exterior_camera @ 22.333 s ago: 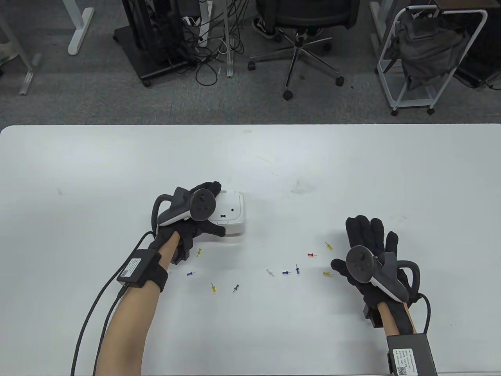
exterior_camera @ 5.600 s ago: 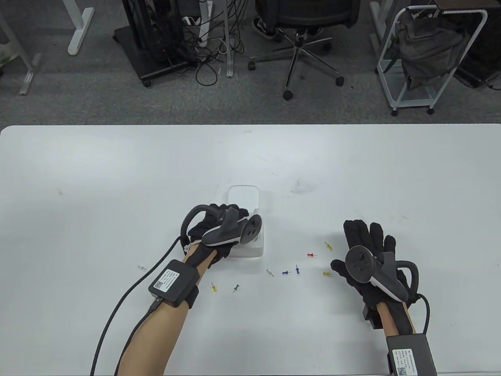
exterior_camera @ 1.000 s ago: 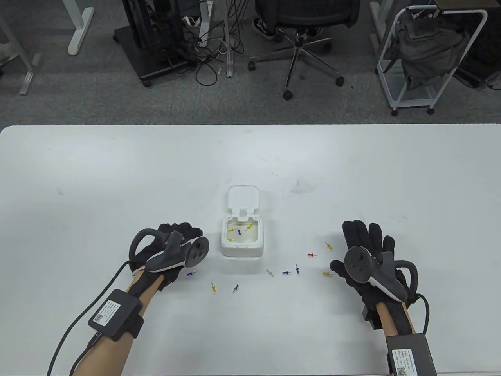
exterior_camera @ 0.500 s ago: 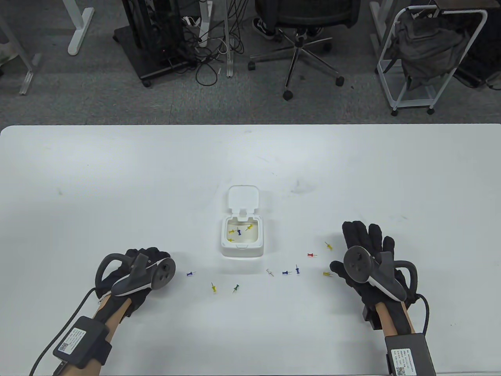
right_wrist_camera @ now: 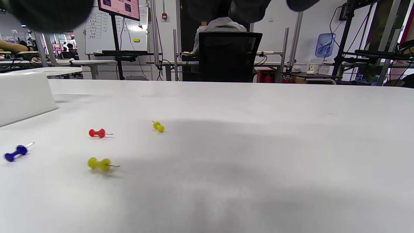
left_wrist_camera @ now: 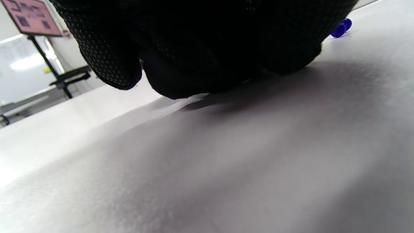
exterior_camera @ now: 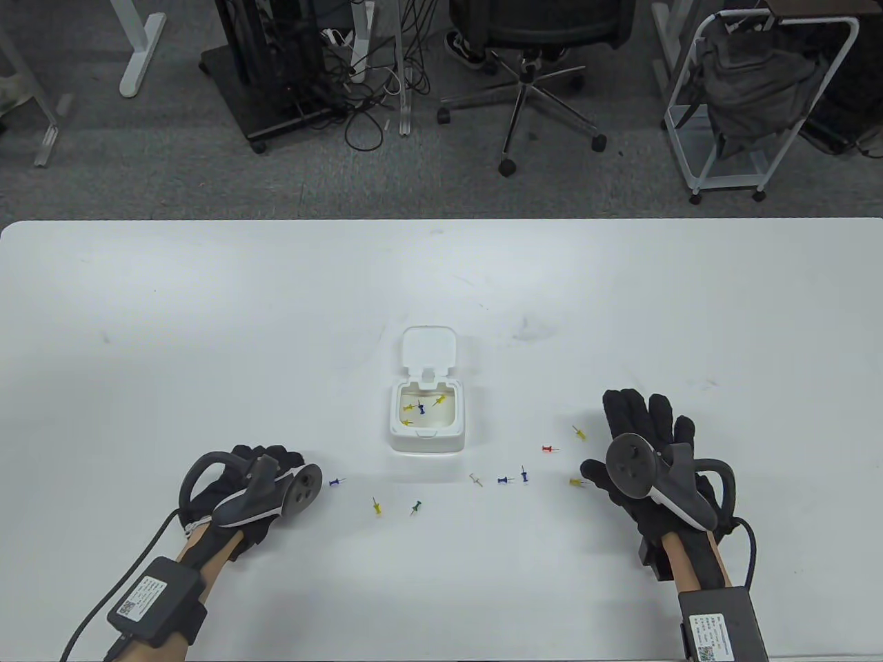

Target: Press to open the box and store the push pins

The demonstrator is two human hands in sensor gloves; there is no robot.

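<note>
The left hand [exterior_camera: 238,493] has swung back toward the blue pin [exterior_camera: 335,481] left of the open box [exterior_camera: 425,418], its grip unclear; the right hand [exterior_camera: 645,458] lies flat.

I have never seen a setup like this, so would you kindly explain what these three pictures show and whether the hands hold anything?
Two human hands in black sensor gloves work at a white table; the grey gadgets are trackers strapped on, not held. One camera looks down from above, and one sits on each wrist near the surface. The left hand rests beside a blue pin; whether its fingers grip anything cannot be told. The right hand lies flat, holding nothing. Between them stands a small white box, lid open, a few pins inside. A red pin and others lie scattered on the table.
</note>
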